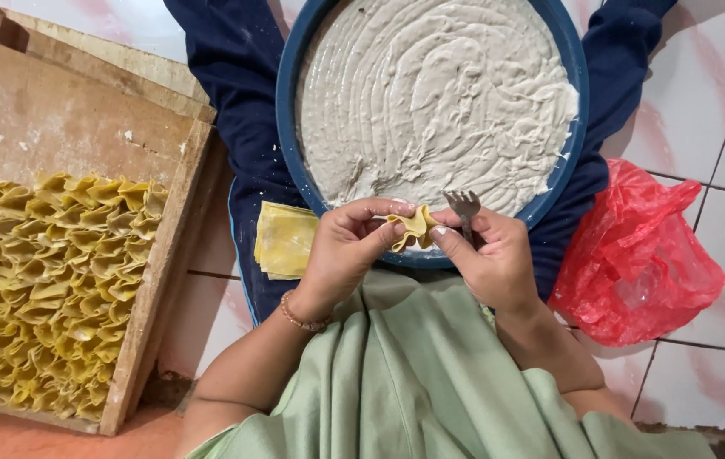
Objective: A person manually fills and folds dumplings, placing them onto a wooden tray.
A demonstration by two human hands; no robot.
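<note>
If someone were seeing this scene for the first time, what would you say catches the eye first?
Probably the round blue basin of pale grey paste at top centre. Just below it, the left hand and the right hand pinch a folded yellow dough wrapper, and the right hand also grips a metal fork. At left, a wooden tray holds rows of folded yellow dumplings.

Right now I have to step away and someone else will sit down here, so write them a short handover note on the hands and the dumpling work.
Left hand: pinching the yellow wrapper that is being folded.
Right hand: pinching the same wrapper, with a fork tucked in its fingers.
Blue basin of pale filling sits on the lap just beyond the hands.
Stack of flat wrappers lies on the left knee.
Done: the wooden tray holds many folded pieces, its far end bare.
Left: finish this fold; flat wrappers and plenty of filling remain.
Red plastic bag lies on the floor at the right.
</note>
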